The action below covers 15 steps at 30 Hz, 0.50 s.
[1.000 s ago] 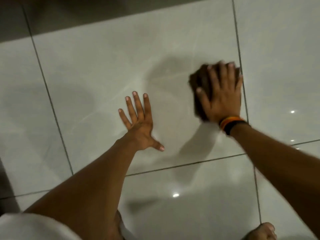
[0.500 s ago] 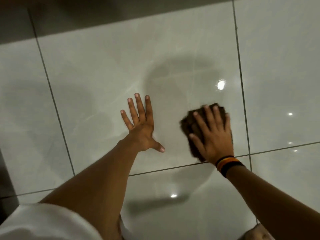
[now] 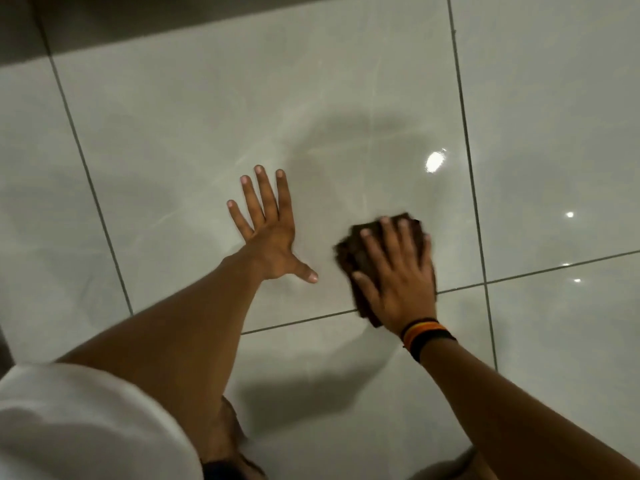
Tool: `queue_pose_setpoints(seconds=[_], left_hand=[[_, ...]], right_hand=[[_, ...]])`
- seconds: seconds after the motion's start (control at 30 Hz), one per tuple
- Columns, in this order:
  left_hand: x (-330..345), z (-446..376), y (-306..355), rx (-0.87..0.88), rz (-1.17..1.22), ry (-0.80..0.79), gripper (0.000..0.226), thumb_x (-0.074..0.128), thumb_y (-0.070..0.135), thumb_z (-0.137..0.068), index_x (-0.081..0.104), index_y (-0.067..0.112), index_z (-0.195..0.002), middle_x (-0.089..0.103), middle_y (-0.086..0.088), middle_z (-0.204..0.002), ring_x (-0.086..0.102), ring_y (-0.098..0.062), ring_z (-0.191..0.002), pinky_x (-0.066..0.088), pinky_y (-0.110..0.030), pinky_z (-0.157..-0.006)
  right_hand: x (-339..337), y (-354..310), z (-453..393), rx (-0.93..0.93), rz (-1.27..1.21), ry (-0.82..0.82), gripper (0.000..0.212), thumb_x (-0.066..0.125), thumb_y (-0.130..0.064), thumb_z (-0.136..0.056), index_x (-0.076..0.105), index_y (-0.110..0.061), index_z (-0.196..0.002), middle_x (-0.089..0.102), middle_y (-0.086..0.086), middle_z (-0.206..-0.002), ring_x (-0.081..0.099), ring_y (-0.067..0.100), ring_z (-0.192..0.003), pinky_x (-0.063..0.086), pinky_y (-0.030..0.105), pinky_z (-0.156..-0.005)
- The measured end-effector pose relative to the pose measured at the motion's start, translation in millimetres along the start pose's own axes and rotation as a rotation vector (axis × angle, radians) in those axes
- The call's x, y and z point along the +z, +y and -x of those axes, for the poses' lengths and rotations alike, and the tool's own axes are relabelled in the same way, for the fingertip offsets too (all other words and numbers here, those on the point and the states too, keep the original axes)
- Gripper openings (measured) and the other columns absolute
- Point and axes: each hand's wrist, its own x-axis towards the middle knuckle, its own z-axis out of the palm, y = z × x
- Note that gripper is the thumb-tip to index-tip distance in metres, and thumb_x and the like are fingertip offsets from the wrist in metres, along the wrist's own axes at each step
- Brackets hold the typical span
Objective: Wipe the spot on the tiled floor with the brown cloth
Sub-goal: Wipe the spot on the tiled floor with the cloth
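My right hand (image 3: 398, 271) lies flat on the folded brown cloth (image 3: 349, 254) and presses it onto the glossy grey tiled floor (image 3: 190, 133), close to a grout line. The cloth shows along the hand's left and far edges; the rest is hidden beneath the palm. A darker damp-looking patch (image 3: 363, 140) spreads on the tile beyond the cloth. My left hand (image 3: 270, 230) rests flat on the same tile to the left of the cloth, fingers spread, holding nothing. No distinct spot is visible.
Dark grout lines (image 3: 298, 322) divide the large tiles. A darker strip (image 3: 138, 15) runs along the far edge of the floor. A white sleeve (image 3: 86, 427) fills the lower left. Bright light reflections (image 3: 434, 161) shine on the tile.
My right hand has dragged the brown cloth toward me, from the far right part of the tile down to the near grout line. My left hand has stayed planted.
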Motion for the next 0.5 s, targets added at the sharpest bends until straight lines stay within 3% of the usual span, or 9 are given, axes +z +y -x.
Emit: queue_pose_setpoints(seconds=[0.13, 0.23, 0.3, 0.4, 0.43, 0.5], left_hand=[[5, -4, -2, 0.010, -0.031, 0.025, 0.186, 0.091, 0.076, -0.039, -0.045, 0.013, -0.150, -0.053, -0.024, -0.155, -0.048, -0.048, -0.142, -0.028, -0.067, -0.109], [7, -4, -4, 0.014, -0.049, 0.045, 0.187, 0.091, 0.077, -0.037, -0.044, 0.013, -0.151, -0.052, -0.024, -0.156, -0.047, -0.048, -0.143, -0.027, -0.068, -0.111], [8, -3, -3, 0.014, -0.033, 0.055, 0.187, 0.092, 0.075, -0.038, -0.043, 0.013, -0.151, -0.052, -0.024, -0.156, -0.048, -0.047, -0.143, -0.025, -0.070, -0.113], [6, 0, 2, -0.002, -0.038, 0.068, 0.186, 0.095, 0.068, -0.040, -0.042, 0.012, -0.152, -0.052, -0.024, -0.156, -0.047, -0.047, -0.144, -0.022, -0.072, -0.116], [5, 1, 3, -0.012, -0.049, 0.060, 0.184, 0.096, 0.066, -0.043, -0.042, 0.012, -0.152, -0.051, -0.024, -0.156, -0.047, -0.046, -0.144, -0.023, -0.071, -0.116], [3, 4, 3, -0.018, -0.087, 0.054, 0.176, 0.094, 0.063, -0.053, -0.041, 0.011, -0.153, -0.050, -0.025, -0.157, -0.044, -0.047, -0.145, -0.022, -0.068, -0.115]], right_hand=[[-4, 0, -34, 0.451, -0.061, 0.085, 0.074, 0.021, -0.064, -0.104, 0.018, -0.026, -0.168, 0.013, 0.015, -0.177, 0.010, 0.040, -0.164, 0.009, 0.072, -0.127], [-8, -30, -81, 0.614, -0.120, 0.163, 0.075, 0.026, -0.061, -0.104, 0.022, -0.021, -0.167, 0.017, 0.019, -0.176, 0.013, 0.044, -0.163, 0.012, 0.072, -0.126], [-4, -46, -76, 0.450, -0.085, 0.109, 0.075, 0.026, -0.061, -0.105, 0.022, -0.020, -0.168, 0.016, 0.019, -0.176, 0.012, 0.044, -0.163, 0.009, 0.071, -0.128], [7, -49, -9, -0.027, -0.018, -0.033, 0.072, 0.030, -0.061, -0.106, 0.021, -0.024, -0.168, 0.016, 0.015, -0.177, 0.013, 0.041, -0.164, 0.015, 0.071, -0.127], [10, -45, 19, -0.075, -0.006, -0.093, 0.072, 0.031, -0.061, -0.106, 0.021, -0.026, -0.168, 0.016, 0.014, -0.177, 0.013, 0.039, -0.164, 0.019, 0.071, -0.125], [10, -37, 66, 0.008, -0.010, -0.199, 0.075, 0.029, -0.064, -0.104, 0.015, -0.029, -0.169, 0.011, 0.011, -0.178, 0.008, 0.037, -0.165, 0.017, 0.070, -0.127]])
